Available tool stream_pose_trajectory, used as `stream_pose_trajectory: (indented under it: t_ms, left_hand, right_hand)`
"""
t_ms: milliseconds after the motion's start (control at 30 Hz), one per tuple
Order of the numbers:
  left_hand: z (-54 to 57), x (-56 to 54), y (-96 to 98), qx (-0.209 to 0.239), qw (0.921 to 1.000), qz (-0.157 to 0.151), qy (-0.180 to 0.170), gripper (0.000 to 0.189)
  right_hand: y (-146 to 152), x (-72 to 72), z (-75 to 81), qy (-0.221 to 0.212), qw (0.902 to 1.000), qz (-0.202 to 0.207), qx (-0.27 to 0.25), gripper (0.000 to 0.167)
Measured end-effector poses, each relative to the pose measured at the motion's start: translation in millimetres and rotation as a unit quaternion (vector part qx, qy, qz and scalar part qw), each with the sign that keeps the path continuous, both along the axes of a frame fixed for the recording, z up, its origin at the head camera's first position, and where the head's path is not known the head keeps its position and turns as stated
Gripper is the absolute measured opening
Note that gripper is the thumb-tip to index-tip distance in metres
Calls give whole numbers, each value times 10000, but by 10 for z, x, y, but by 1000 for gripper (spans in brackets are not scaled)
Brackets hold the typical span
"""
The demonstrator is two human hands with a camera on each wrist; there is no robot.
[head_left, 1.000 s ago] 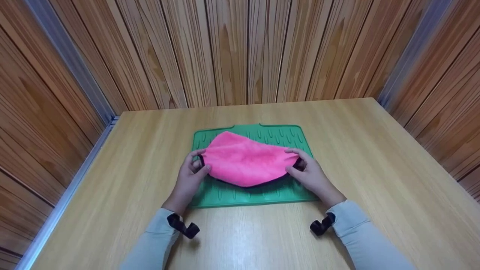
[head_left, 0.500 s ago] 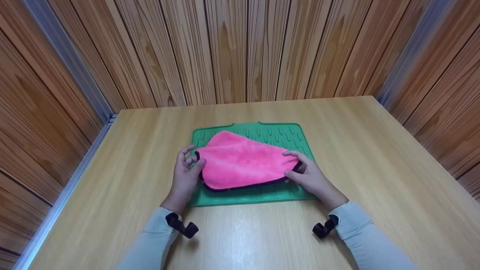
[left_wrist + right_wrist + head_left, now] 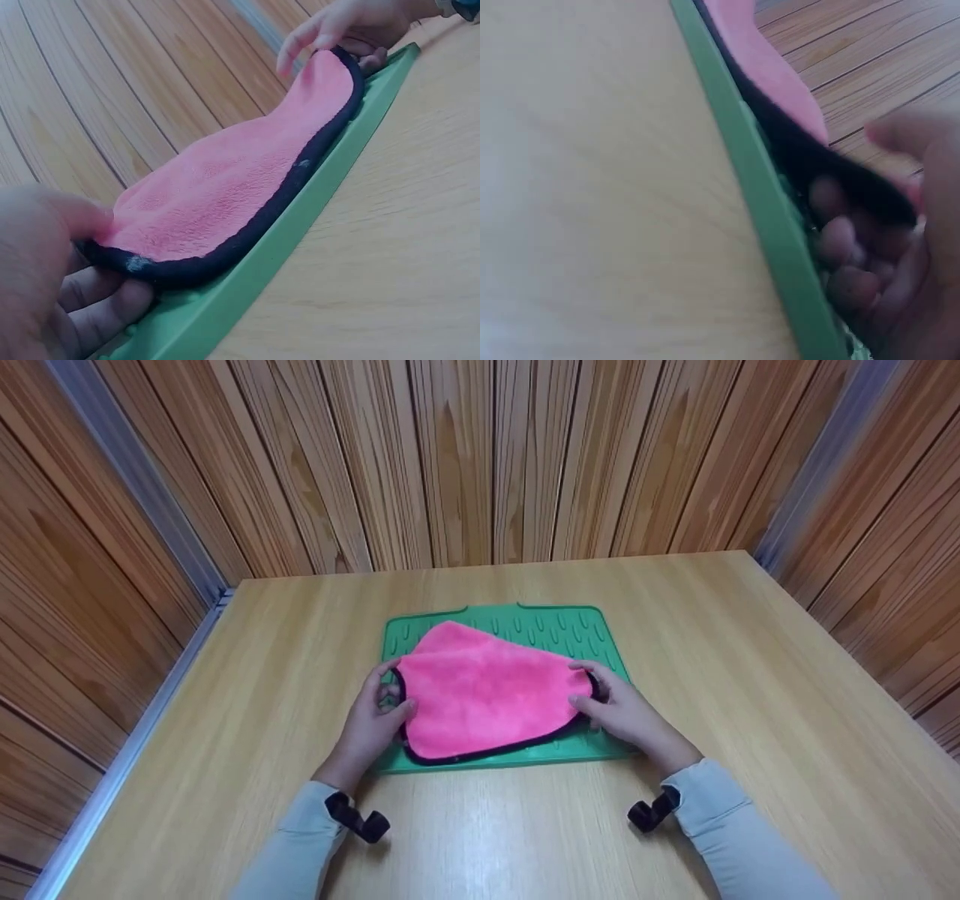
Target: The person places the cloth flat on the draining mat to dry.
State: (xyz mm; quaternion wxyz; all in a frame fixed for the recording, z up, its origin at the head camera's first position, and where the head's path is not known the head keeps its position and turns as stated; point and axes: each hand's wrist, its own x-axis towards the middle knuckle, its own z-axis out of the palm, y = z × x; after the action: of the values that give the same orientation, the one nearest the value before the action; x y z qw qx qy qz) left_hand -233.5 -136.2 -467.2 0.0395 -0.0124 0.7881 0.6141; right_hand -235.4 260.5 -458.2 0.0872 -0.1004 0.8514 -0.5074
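Note:
A pink plush cloth (image 3: 487, 697) with a dark edging lies over a green ribbed mat (image 3: 585, 637), its side edges lifted. At its left edge my left hand (image 3: 375, 712) pinches the fabric, thumb on top and fingers beneath, as the left wrist view shows on the cloth (image 3: 225, 180). My right hand (image 3: 619, 705) grips the opposite edge the same way. In the right wrist view the fingers of the right hand (image 3: 885, 262) curl under the dark border, partly blurred. The cloth hides the middle of the mat.
The mat rests on a light wooden table (image 3: 480, 825). Wood-plank walls (image 3: 465, 465) stand behind and at both sides. A black wrist mount (image 3: 360, 817) sticks out from the left sleeve, and another black mount (image 3: 652, 810) from the right sleeve.
The left hand loosened, shifted slightly left and has pinched the cloth's left edge again. The cloth's near edge has spread out toward the person. The right hand has kept its hold with little movement.

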Motion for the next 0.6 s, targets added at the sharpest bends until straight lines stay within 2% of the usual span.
stream_pose_trajectory:
  t_ms: [133, 200, 267, 400, 600]
  left_hand:
    - [20, 14, 38, -72, 10000, -38, 29, 79]
    - [24, 17, 64, -60, 9999, -5, 106, 79]
    - [20, 10, 91, -44, 9999, 49, 144, 79]
    - [4, -6, 113, -51, 9999, 133, 83, 79]
    - [20, 2, 77, 12, 9998, 188, -68, 79]
  right_hand:
    - [-19, -62, 56, -525, 9926, -999, -439, 60]
    - [-29, -102, 77, -654, 9874, -1268, -679, 62]
    - [-46, -144, 91, -702, 9842, -1401, -826, 63]
    - [-95, -200, 87, -619, 9839, -1487, -772, 60]
    - [-41, -199, 75, -629, 9843, -1456, -776, 59]
